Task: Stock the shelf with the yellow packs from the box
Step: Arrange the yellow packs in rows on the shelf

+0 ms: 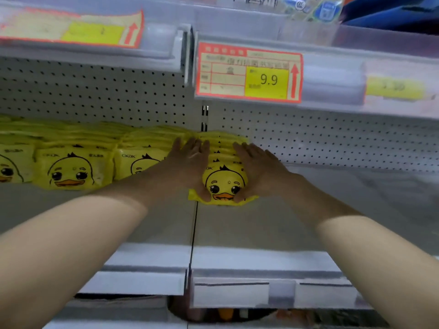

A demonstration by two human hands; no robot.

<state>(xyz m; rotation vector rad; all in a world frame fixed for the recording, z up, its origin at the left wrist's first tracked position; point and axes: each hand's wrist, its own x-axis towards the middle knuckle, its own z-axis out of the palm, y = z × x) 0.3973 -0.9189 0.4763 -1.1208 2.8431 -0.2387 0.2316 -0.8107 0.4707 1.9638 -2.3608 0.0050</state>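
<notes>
A row of yellow packs with a duck face (pixel 224 184) stands on the grey shelf (pixel 237 229), near the seam between two shelf boards. My left hand (pixel 190 162) lies flat against the row's left side, with its thumb at the front pack's lower left corner. My right hand (pixel 256 167) lies flat against the right side, thumb at the lower right corner. The fingers of both hands are straight and point toward the back wall. More rows of the same yellow packs (pixel 71 167) fill the shelf to the left. The box is out of view.
A perforated back wall (pixel 332 138) closes the shelf. Right of my hands the shelf board lies bare (pixel 356 198). The upper shelf's edge carries a price tag reading 9.9 (pixel 249 74) and other tags (pixel 71 27). A lower shelf shows below (pixel 225 314).
</notes>
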